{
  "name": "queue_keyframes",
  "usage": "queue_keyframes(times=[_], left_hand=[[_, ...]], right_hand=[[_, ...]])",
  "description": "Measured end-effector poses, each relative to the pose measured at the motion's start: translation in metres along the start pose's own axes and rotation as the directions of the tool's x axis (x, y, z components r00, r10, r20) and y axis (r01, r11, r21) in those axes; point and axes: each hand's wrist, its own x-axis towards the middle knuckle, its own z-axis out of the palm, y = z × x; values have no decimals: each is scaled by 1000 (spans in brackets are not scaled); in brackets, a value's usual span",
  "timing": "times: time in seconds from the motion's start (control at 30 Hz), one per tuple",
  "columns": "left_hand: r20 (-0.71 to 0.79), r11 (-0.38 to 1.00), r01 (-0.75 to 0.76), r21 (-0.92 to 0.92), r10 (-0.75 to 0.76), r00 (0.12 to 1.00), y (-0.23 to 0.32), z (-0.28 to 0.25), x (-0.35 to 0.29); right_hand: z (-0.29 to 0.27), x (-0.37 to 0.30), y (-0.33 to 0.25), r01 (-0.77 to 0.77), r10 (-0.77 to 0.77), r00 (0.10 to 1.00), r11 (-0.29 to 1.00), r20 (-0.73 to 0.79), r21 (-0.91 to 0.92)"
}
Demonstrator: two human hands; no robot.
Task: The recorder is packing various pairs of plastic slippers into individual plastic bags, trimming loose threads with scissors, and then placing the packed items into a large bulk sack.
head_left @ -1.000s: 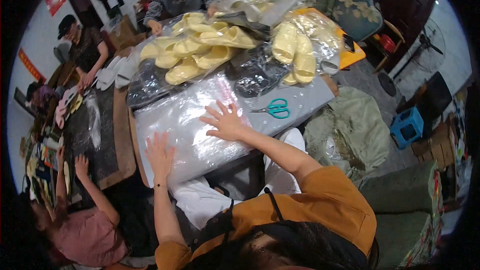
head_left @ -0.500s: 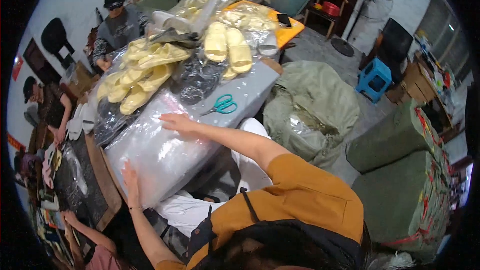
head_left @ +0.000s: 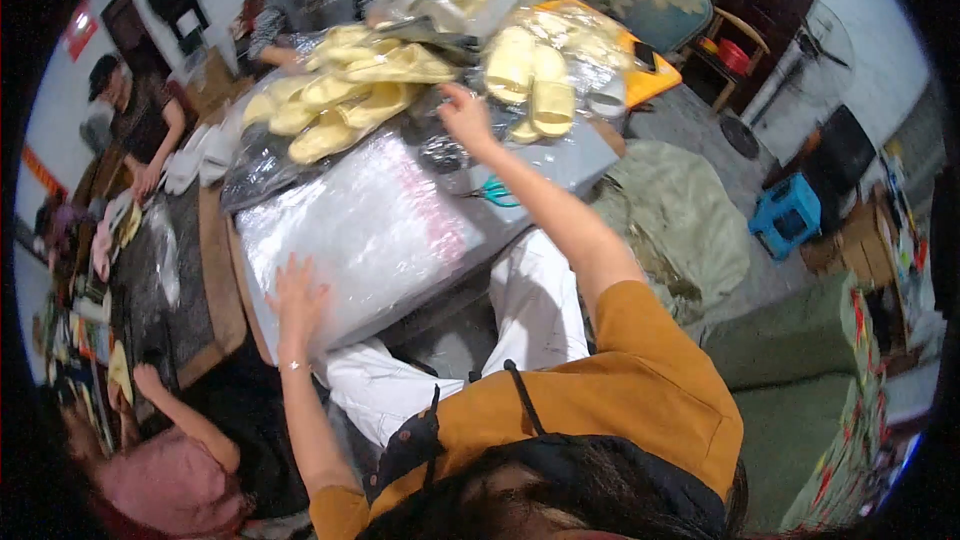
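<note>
Ideally, the left hand (head_left: 299,300), fingers splayed, presses flat clear plastic sheeting (head_left: 350,225) evenly onto the grey counter (head_left: 572,162); I cannot tell whether the right hand (head_left: 467,122), near rounded pale-yellow slippers (head_left: 340,132), grasps anything.

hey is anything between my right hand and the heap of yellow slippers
No solid obstacle shows. Your right hand is beside the right end of the yellow slippers; I can't tell whether it touches. Clear plastic seems to cover them, so that may come between. The teal scissors lie nearer you, out of the way.
</note>
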Motion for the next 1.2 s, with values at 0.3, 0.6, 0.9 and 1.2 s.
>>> queue_keyframes(times=[0.3,0.6,0.9,1.2], left_hand=[[-92,999,39,-37,-43,995,-21,43,-12],[-108,996,26,-85,-35,994,-13,42,-2],[-91,999,39,-32,-42,995,-18,43,-6],[-6,996,86,5,-86,996,-19,39,-7]], right_hand=[[28,57,4,194,-178,979,965,102,-176],[104,69,4,325,-226,872,931,434,-169],[73,63,21,205,-188,968,974,165,-96],[11,108,-34,-121,142,989,655,36,746]])
